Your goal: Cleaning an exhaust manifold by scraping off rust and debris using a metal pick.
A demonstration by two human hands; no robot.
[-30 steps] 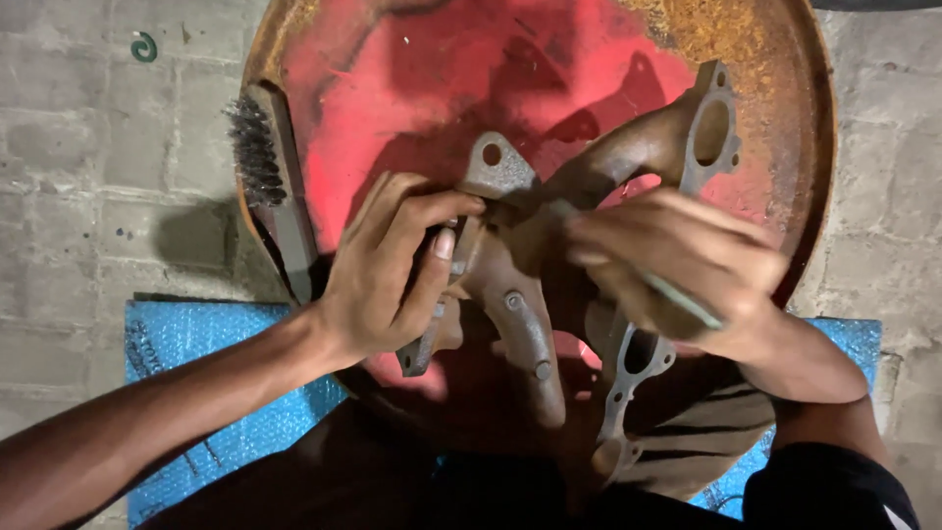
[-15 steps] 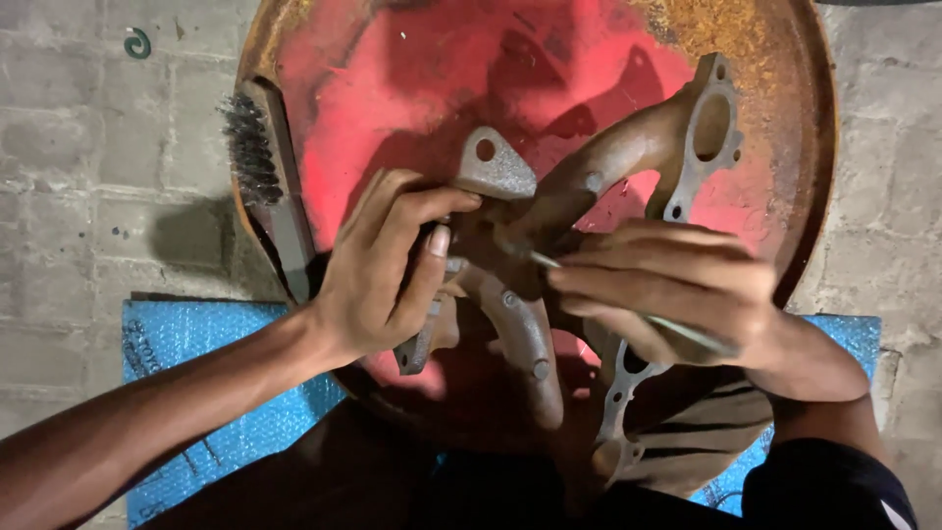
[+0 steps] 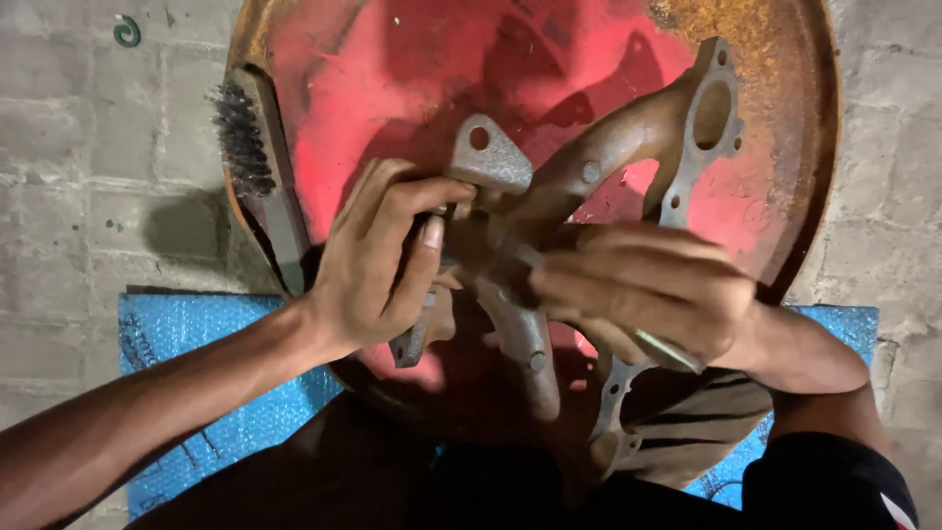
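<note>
A rusty cast manifold [image 3: 608, 147] with several pipe branches and flat flanges lies across a big round red, rust-edged metal pan [image 3: 392, 79]. My left hand [image 3: 378, 260] grips the manifold's left side, near its triangular flange [image 3: 488, 157]. My right hand [image 3: 653, 290] is closed around a thin grey metal tool [image 3: 667, 351]. The tool's tip is at the manifold's middle joint, and its other end sticks out behind my palm. The fingers hide most of the tool.
A wire brush [image 3: 257, 177] with dark bristles leans on the pan's left rim. A blue padded mat [image 3: 206, 393] lies under the pan on a floor of grey paving blocks [image 3: 78, 177]. My dark-clothed legs fill the bottom edge.
My right hand has slid down and to the right along the manifold with the tool. My left hand has kept its hold.
</note>
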